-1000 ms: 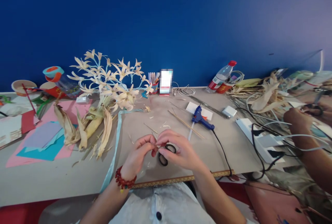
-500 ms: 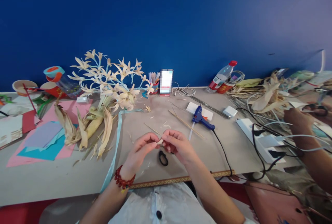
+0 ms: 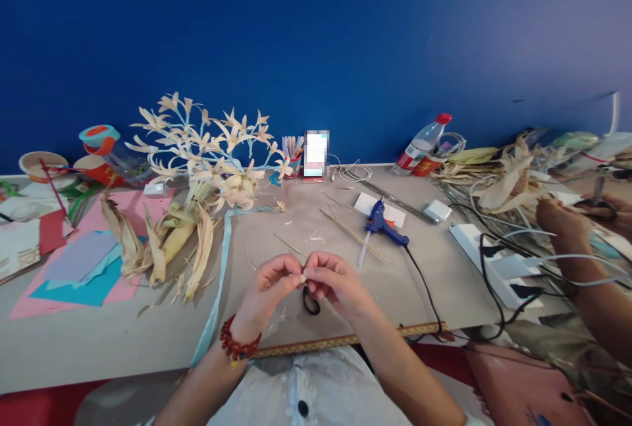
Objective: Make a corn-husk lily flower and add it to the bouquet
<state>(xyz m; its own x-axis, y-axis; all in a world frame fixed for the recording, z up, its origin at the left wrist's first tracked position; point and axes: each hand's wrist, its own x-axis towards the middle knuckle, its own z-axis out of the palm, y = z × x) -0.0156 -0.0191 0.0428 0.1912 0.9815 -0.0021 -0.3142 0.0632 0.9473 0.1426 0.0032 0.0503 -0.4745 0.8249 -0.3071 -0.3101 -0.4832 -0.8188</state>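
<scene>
Left hand [image 3: 273, 286] and right hand [image 3: 332, 280], nearly closed, pinch a pale scrap [image 3: 303, 277] near the table's [image 3: 148, 340] front edge — the back-edge bottle's [image 3: 428, 135] label [image 3: 411, 155] unreadable.

At lower centre of the frame, a small piece [image 3: 303, 277] sits between the left hand [image 3: 271, 283] and right hand [image 3: 336, 281], above the table [image 3: 123, 347]; scissors [image 3: 312, 313] lie partly beneath. Left of centre, the flower branch [image 3: 237, 186] is behind corn husks [image 3: 180, 240], paper sheets [image 3: 83, 256] farther left. Right of centre, the glue gun [image 3: 378, 220] lies left of the power strip [image 3: 468, 248].
</scene>
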